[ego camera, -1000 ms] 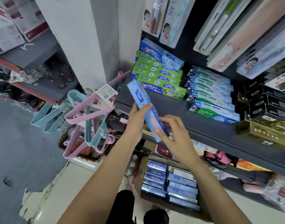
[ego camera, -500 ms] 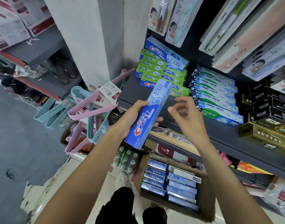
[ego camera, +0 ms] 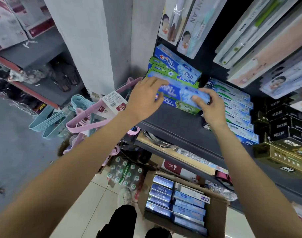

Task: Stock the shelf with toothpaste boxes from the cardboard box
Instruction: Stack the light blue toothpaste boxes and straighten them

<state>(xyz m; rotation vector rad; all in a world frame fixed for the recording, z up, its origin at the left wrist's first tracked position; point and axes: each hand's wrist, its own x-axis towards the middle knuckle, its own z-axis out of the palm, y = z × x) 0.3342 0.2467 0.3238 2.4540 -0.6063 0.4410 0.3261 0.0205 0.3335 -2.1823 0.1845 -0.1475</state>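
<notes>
While both hands reach up to the dark shelf [ego camera: 177, 124], a blue toothpaste box [ego camera: 177, 91] lies flat between them with its long axis running left to right along the shelf front, tilted slightly down toward the right, just in front of the stack of green and blue boxes [ego camera: 176, 69]. The left hand [ego camera: 145, 98] rests over the box's left end with fingers spread and nearly straight, touching rather than gripping. The right hand [ego camera: 209, 107] pinches the box's right end between curled fingers and thumb. Below the shelf, on the floor, the cardboard box [ego camera: 215, 213] sits open, with more blue boxes packed in rows inside it.
</notes>
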